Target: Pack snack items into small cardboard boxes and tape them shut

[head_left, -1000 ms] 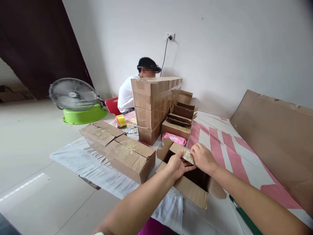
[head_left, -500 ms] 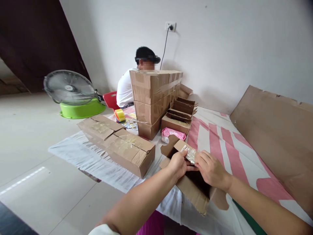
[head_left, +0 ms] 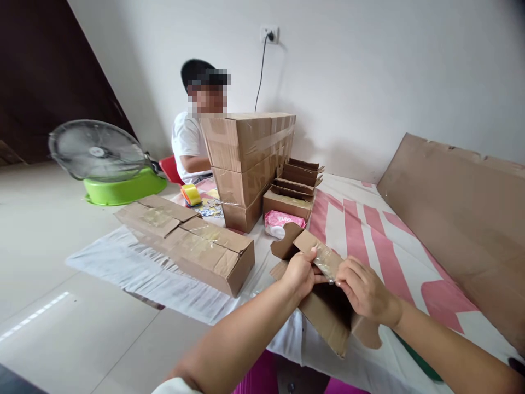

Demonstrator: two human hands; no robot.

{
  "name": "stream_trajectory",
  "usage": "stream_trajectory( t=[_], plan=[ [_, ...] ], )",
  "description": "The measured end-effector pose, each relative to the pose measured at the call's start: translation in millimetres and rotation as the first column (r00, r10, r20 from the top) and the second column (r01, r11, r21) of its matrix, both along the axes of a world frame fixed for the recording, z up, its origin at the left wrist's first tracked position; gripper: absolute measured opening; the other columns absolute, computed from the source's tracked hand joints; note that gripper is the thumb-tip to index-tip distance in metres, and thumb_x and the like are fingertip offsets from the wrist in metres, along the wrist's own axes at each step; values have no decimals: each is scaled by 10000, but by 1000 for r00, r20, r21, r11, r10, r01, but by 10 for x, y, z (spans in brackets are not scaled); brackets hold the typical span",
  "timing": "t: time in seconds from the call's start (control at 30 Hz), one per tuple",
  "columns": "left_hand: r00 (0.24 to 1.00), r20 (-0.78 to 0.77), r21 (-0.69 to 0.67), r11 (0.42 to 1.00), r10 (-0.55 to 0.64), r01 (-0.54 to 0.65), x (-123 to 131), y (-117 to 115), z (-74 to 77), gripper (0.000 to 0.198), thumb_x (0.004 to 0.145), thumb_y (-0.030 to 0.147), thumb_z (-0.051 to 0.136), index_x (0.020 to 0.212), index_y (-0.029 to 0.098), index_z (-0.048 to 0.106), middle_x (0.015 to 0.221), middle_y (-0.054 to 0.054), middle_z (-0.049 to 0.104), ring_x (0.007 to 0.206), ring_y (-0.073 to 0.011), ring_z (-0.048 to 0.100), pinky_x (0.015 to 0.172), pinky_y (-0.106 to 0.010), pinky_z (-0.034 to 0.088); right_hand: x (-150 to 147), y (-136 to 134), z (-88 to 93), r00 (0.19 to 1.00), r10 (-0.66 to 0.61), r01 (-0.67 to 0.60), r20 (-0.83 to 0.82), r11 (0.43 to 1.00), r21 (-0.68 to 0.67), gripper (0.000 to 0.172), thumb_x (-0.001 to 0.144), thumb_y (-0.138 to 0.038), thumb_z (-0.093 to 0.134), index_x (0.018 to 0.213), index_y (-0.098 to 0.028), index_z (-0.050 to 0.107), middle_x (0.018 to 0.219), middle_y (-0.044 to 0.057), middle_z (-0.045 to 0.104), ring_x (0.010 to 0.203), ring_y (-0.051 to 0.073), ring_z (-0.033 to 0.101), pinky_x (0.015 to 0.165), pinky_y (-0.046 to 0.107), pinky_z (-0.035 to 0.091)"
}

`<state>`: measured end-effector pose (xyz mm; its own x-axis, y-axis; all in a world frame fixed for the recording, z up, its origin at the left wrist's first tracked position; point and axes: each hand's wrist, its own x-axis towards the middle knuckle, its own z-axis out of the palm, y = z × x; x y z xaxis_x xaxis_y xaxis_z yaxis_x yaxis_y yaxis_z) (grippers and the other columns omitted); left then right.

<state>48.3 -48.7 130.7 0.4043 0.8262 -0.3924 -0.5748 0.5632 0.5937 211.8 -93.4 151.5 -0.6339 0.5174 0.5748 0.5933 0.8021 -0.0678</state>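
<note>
An open cardboard box (head_left: 328,323) with raised flaps sits at the near edge of the bed-like surface in front of me. My left hand (head_left: 303,274) is closed on one long flap (head_left: 308,239), thumb on top and fingers beneath. Shiny clear tape (head_left: 327,260) lies across that flap between my hands. At the tape's right end, my right hand (head_left: 366,285) pinches with its fingertips at the flap's edge; its grip looks to be on the tape, partly hidden by the fingers. The box's inside is dark.
Two closed taped boxes (head_left: 197,241) lie at left. Stacked boxes (head_left: 246,164) stand ahead, beside open boxes (head_left: 293,191) and a pink packet (head_left: 284,220). A yellow tape roll (head_left: 191,195), another person (head_left: 186,137), a fan (head_left: 98,150) and a large cardboard sheet (head_left: 455,230) surround them.
My right hand has shifted slightly right and down along the flap, and the tape lies more stretched out. The other person's head has lifted and turned. My view has swung a little right.
</note>
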Motion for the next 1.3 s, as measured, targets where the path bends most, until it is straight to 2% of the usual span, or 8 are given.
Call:
stream_trajectory(
  t=[0.1, 0.2, 0.27, 0.5, 0.63, 0.9, 1.1, 1.3],
  plan=[
    [999, 1, 61, 997, 38, -38, -4, -3, 13, 188, 914, 236, 448, 942, 120, 593, 796, -103, 685, 680, -207, 674, 638, -386, 578, -36, 39, 0, 992, -115, 112, -52, 992, -54, 158, 895, -199, 485, 1051, -212, 512, 945, 80, 570, 881, 225, 551, 757, 393, 503],
    [999, 6, 121, 991, 51, -52, 7, -16, 23, 157, 899, 230, 475, 946, 145, 599, 796, -68, 673, 670, -175, 654, 594, -323, 573, -125, 62, 4, 963, -265, 259, -38, 958, -119, 514, 844, -310, 603, 1306, -201, 405, 1105, 130, 543, 1012, 284, 539, 816, 456, 505],
    [998, 7, 132, 989, 62, -63, 17, -17, 23, 130, 891, 220, 489, 936, 164, 596, 772, -38, 654, 629, -147, 629, 573, -304, 570, -186, 73, -2, 952, -304, 295, -34, 942, -162, 383, 861, -251, 567, 1232, -212, 484, 1049, 108, 546, 979, 270, 545, 802, 442, 508],
    [999, -38, 67, 997, 34, -31, -32, 46, 31, 160, 905, 210, 477, 883, 118, 606, 711, -69, 652, 615, -162, 638, 652, -371, 587, -148, 80, 31, 984, -134, 102, -120, 965, -240, 176, 910, -143, 432, 858, -219, 582, 900, 63, 551, 833, 196, 536, 731, 363, 494],
    [993, -90, -4, 997, 82, -82, -104, 74, 58, 154, 920, 200, 448, 904, 123, 581, 729, -75, 667, 598, -171, 654, 595, -346, 585, -30, 57, 112, 962, -126, -8, -244, 876, -483, 178, 949, -256, 423, 849, -226, 567, 980, 55, 586, 903, 178, 574, 815, 346, 496],
    [992, -120, 45, 999, 31, -25, -161, 69, 41, 121, 910, 197, 479, 954, 130, 569, 772, -86, 673, 593, -182, 669, 541, -325, 576, 30, 172, 116, 540, -622, -275, -567, 506, -817, 302, 827, -500, 602, 819, -212, 514, 904, 34, 681, 839, 164, 656, 800, 336, 525],
    [989, -146, 92, 996, 22, -9, -198, 57, 46, 91, 903, 196, 499, 930, 141, 567, 763, -70, 665, 603, -166, 663, 532, -301, 579, 4, 237, 137, 396, -679, -362, -618, 503, -785, 321, 743, -461, 657, 737, -219, 448, 620, -77, 523, 427, 41, 415, 412, 176, 353],
    [982, -180, 66, 997, 58, -46, -208, 38, 95, 123, 924, 193, 454, 941, 135, 561, 775, -68, 658, 605, -161, 654, 515, -301, 577, 283, 246, 209, 281, -744, -273, -606, 543, -794, 209, 733, -399, 606, 781, -236, 484, 538, -105, 344, 400, 44, 264, 343, 146, 135]
  ],
)
